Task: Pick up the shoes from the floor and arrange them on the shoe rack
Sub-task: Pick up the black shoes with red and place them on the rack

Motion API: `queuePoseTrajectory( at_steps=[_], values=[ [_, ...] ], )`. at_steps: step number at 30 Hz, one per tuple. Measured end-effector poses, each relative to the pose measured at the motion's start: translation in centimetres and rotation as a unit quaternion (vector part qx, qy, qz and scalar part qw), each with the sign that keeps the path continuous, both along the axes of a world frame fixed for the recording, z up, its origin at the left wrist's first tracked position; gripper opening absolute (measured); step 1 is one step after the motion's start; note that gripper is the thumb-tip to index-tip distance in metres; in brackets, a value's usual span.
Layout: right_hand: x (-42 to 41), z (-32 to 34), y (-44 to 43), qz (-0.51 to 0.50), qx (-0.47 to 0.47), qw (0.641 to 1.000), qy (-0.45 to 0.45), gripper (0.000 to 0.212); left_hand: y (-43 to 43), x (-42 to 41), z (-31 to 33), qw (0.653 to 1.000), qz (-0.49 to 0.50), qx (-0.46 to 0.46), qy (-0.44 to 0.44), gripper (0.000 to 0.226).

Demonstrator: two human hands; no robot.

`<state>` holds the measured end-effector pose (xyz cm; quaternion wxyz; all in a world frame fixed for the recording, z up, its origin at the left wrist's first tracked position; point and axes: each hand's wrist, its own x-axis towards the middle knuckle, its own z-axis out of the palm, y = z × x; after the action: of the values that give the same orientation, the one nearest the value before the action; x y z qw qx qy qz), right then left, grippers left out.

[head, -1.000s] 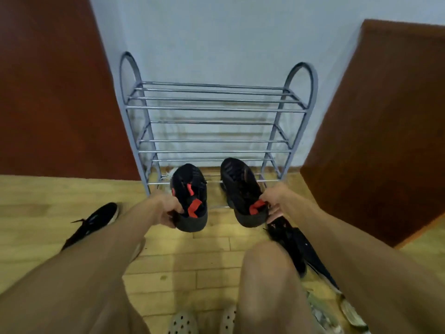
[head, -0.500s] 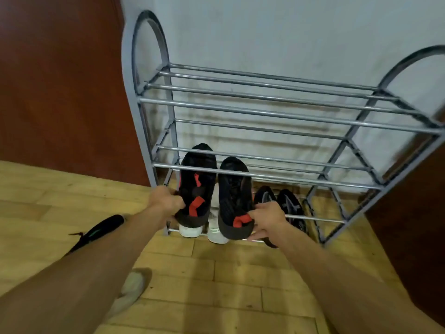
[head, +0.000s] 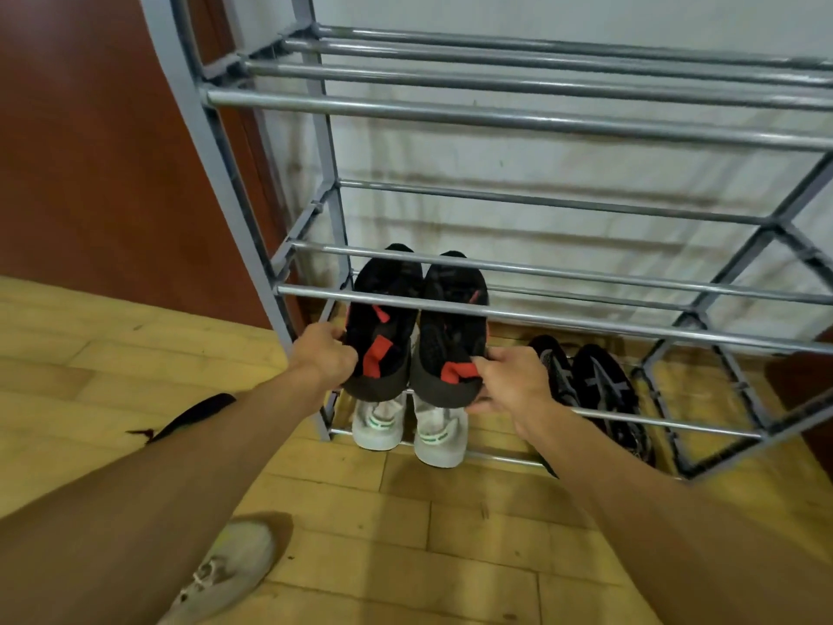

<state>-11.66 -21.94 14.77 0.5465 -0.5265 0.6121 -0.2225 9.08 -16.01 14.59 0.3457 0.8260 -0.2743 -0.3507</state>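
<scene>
A pair of black trainers (head: pixel 383 327) with red heel tabs is held toe-first inside the lower part of a shoe rack (head: pixel 496 115). The rack's front bars cross over them, and they hang directly above white sneakers (head: pixel 439 437) on the bottom tier. The left hand (head: pixel 327 356) grips one heel, fingers curled round it. The right hand (head: pixel 509 381) pinches the other at its red tab. The uppers look soft and knitted and the soles thick and rubbery, so the trainers are probably light and flexible, best held at the firmer heel. The rack is smooth grey metal tubing. Dark running shoes (head: pixel 599 390) sit alongside, and a pale shoe (head: pixel 230 566) lies on the wooden floor (head: pixel 450 534).
</scene>
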Motion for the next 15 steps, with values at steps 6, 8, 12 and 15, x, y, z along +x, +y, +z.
queuePoseTrajectory(
  at_steps=[6, 8, 12, 15],
  values=[
    [0.1, 0.6, 1.2, 0.048, -0.058, 0.994, 0.083, 0.023, 1.6, -2.0, 1.5, 0.999, -0.015, -0.021, 0.019, 0.034],
    [0.1, 1.3, 2.0, 0.074, -0.051, 0.99, 0.11, 0.034, 2.6, -2.7, 2.1, 0.999, -0.045, -0.023, 0.019, 0.035],
    [-0.8, 3.2, 4.3, 0.089, -0.033, 0.988, 0.118, 0.033, 5.2, -3.4, 4.1, 0.996, -0.075, -0.003, 0.038, 0.014],
    [-1.1, 6.1, 6.9, 0.161, -0.068, 0.97, 0.171, 0.029, 7.9, -3.3, 7.0, 0.995, -0.091, 0.008, 0.044, 0.017]
  ],
)
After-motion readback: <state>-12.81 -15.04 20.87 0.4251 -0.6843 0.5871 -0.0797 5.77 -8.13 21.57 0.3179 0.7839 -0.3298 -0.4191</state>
